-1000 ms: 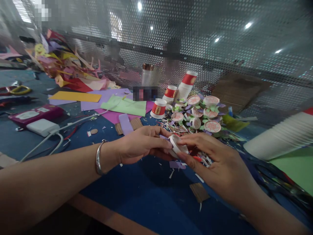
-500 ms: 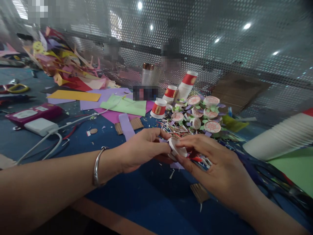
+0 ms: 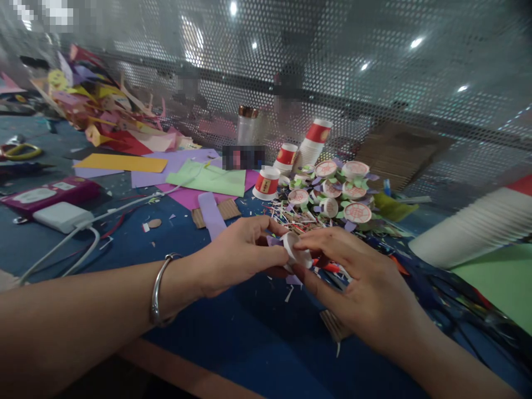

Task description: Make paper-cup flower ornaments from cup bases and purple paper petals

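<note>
My left hand (image 3: 239, 252) and my right hand (image 3: 357, 277) meet over the blue table (image 3: 233, 327), both pinching a small cut-down white paper cup (image 3: 297, 252). Purple paper bits (image 3: 273, 240) stick out between my left fingers and the cup. A silver bangle (image 3: 160, 288) sits on my left wrist. Just beyond the hands lies a heap of finished cup pieces with red printed tops and purple and green petals (image 3: 332, 191).
Red-banded paper cups (image 3: 266, 183) and a tall cup stack (image 3: 313, 141) stand behind. A long white cup stack (image 3: 469, 227) lies at right beside green paper (image 3: 499, 277). Coloured sheets (image 3: 208, 177), a white charger with cable (image 3: 62, 216), a magenta box (image 3: 45, 194) and a scrap pile (image 3: 95, 105) lie left.
Both hands have drifted slightly left and up with the cup, and the cup has turned a little between the fingers. The rest of the table looks the same.
</note>
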The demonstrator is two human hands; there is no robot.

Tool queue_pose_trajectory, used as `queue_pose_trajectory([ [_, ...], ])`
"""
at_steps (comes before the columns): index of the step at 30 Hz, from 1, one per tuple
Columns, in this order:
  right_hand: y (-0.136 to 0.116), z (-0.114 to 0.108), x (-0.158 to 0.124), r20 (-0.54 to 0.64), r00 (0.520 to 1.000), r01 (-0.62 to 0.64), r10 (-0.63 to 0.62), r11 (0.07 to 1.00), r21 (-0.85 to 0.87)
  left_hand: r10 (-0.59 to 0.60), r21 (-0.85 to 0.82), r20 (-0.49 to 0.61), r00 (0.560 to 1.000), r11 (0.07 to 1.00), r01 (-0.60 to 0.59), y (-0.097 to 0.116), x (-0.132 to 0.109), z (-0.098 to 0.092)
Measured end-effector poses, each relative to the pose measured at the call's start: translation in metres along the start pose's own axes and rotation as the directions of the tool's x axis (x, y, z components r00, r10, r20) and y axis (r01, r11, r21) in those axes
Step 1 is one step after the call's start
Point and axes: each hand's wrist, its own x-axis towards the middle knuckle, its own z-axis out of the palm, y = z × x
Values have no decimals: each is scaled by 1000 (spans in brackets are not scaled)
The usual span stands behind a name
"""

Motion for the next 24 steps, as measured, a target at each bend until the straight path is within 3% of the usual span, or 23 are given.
queue_pose_trajectory([
  [9,-2,1,-3,-12,1000,-13,13,1000,17,37,126,-21,999,991,-34,-5,-1,-1],
  [24,-2,7,-3,-61,998,-21,19,999,-34,61,-2,-6,998,998,-61,-3,-1,2],
])
